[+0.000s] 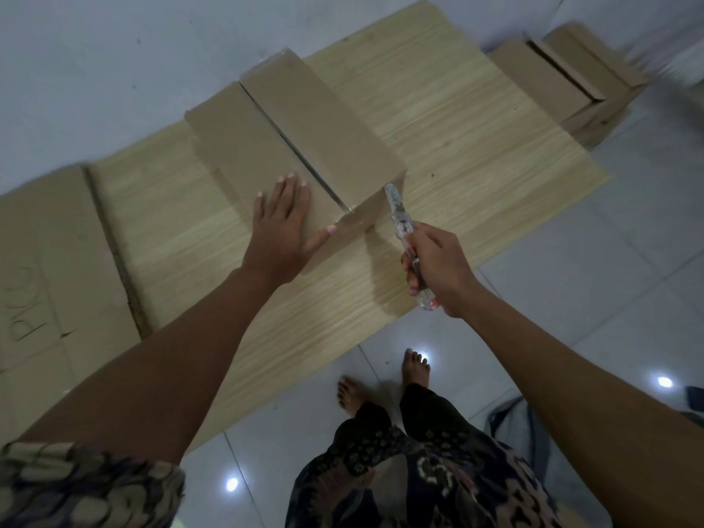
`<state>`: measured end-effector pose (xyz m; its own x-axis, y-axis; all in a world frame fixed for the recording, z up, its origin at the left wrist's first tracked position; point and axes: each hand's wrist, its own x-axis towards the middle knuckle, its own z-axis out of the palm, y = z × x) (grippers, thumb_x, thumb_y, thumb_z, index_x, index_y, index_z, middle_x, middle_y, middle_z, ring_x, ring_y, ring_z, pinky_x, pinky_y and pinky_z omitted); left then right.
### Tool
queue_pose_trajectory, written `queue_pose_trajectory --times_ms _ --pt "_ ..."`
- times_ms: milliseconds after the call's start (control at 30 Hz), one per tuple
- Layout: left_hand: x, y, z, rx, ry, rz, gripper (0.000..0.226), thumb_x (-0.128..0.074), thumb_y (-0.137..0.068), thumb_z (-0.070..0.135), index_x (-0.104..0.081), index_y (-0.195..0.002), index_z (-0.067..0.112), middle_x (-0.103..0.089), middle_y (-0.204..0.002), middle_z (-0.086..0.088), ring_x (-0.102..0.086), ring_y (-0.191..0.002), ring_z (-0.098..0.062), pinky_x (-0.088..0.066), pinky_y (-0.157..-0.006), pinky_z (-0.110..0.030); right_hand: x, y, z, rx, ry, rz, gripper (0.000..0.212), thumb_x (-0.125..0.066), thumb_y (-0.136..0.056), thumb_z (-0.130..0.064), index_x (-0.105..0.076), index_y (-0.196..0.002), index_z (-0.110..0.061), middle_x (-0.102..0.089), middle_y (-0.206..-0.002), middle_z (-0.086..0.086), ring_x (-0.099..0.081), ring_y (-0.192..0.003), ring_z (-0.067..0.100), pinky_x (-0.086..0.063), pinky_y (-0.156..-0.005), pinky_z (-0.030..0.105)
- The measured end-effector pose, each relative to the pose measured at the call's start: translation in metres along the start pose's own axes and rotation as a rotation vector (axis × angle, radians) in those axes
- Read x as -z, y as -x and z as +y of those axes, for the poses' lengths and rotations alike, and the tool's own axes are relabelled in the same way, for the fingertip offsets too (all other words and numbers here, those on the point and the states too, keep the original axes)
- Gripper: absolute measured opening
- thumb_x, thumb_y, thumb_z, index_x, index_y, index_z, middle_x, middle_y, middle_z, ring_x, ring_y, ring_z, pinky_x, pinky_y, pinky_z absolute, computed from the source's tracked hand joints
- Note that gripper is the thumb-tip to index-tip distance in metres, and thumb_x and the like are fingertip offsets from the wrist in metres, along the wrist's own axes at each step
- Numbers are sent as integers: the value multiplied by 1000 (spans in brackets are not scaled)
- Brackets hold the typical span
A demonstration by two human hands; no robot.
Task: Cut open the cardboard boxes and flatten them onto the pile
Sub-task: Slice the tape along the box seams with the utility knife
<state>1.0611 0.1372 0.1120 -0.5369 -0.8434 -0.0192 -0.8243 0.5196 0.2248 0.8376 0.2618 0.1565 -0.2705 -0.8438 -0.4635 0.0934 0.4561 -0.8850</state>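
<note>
At the left edge of the view, a flattened cardboard sheet [57,238] with handwriting on it lies on the floor, its right side butting against, perhaps slightly overlapping, the left end of a pale wood-grain board [438,120] that runs diagonally across the grey tiled floor [609,299].

A closed cardboard box [289,131] stands on the middle of the board, its two top flaps meeting in a dark seam that runs toward me. My left hand [280,226] lies flat on the near left flap, fingers straight and spread, thumb stretched toward the box's near corner, where clear tape glints.

My right hand [438,268] is wrapped around a clear-handled utility knife [405,238], fingers curled tight on the grip. The knife's tip rests against the near end face of the box, just right of the taped seam; the view is too dim and soft to say whether the blade has entered the cardboard.

Below, my bare feet [381,379] stand on the tiles near the board's near edge, under patterned dark clothing [419,470].

At the far right, off the board's far right corner, another open-topped cardboard box [564,78] sits on the floor, blurred, against the white wall [114,51].
</note>
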Motion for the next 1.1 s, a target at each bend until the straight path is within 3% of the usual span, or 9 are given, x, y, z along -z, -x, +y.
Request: queue_pose_trajectory --times_ms 100,267,367,433,567,700,767,867,1100 --pt "1 -2 1 11 14 -19 96 -23 -91 72 -22 -159 4 -14 -168 -18 -8 -156 -31 -4 -123 -56 -8 3 3 6 2 50 28 -42 -103 -16 -62 -84 -19 -54 -67 11 -48 -44 19 -45 -44 29" --pt "10 -4 -4 -47 86 -89 102 -25 -85 74 -19 -160 5 -7 -169 -15 -2 -157 -29 0 -123 -55 -23 18 28 141 197 171 25 -44 -105 -23 -67 -105 -17 -58 -65 6 -53 -45 16 -49 -46 32" --pt "13 -1 -8 -93 92 -81 97 -24 -89 70 -20 -159 4 -8 -169 -16 -3 -157 -30 -1 -124 -55 -22 22 41 264 372 116 28 -46 -104 -26 -66 -125 -28 -59 -61 -4 -55 -50 10 -51 -54 34" --pt "11 0 -9 -98 80 -67 93 -23 -92 68 -20 -159 3 -10 -168 -17 -4 -157 -30 -2 -125 -53 -19 20 43 314 441 101 35 -47 -103 -24 -61 -135 -30 -54 -58 -8 -52 -49 5 -46 -53 27" --pt "9 -4 -6 -99 65 -74 93 -20 -92 68 -23 -158 2 -13 -168 -18 -6 -156 -31 -3 -126 -51 -9 21 45 391 562 60 40 -44 -105 -26 -53 -144 -32 -54 -61 -7 -49 -47 5 -44 -51 28" --pt "9 -9 0 -99 78 -65 88 -36 -96 64 -27 -157 2 -17 -167 -18 -10 -156 -32 -5 -125 -53 -9 20 42 322 654 55 34 -36 -108 -37 -59 -132 -27 -53 -71 -14 -50 -63 -2 -38 -66 26" --pt "10 -10 -2 -99 105 -58 84 -47 -98 58 -27 -157 2 -16 -167 -17 -9 -156 -31 -4 -124 -52 -9 17 37 227 703 28 32 -40 -105 -46 -63 -113 -27 -56 -77 -13 -53 -71 1 -37 -69 28" --pt "13 -10 -7 -102 141 -82 90 -40 -93 64 -26 -158 3 -14 -168 -16 -7 -156 -30 -3 -124 -51 -6 13 32 123 704 -60 31 -49 -100 -53 -55 -83 -28 -54 -73 -10 -51 -66 8 -37 -63 28" --pt "11 -6 -7 -110 123 -88 75 -46 -105 45 -16 -160 4 -5 -169 -15 2 -157 -28 4 -124 -48 -5 8 27 73 799 -179 29 -49 -101 -50 -40 -79 -34 -53 -75 -6 -50 -66 12 -39 -64 30"
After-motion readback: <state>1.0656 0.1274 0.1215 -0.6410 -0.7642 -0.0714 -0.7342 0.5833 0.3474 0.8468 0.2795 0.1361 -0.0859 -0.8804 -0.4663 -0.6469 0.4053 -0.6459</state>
